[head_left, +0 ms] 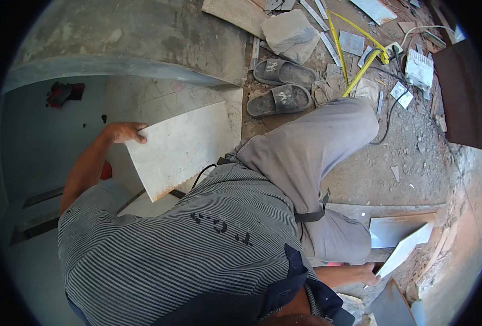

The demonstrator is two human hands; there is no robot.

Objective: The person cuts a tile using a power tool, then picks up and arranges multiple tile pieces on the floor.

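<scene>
My left hand (129, 132) grips the left edge of a large pale tile (181, 146) with a stained, uneven lower edge, held beside my body at the left. My right hand (368, 276) holds a narrower white tile (401, 252) at the lower right, tilted, partly in front of another tile piece (387, 231) lying on the rubble. My striped shirt and grey trousers fill the lower middle of the view.
A concrete ledge (132, 32) borders a lower space with a red-and-dark object (64, 95) at left. Dark sandals (279, 100), a stone block (290, 35), yellow folding rule (336, 41), power tool-like grey object (419, 68), cables and scattered tile scraps lie on dusty ground. A brown board (461, 98) stands at right.
</scene>
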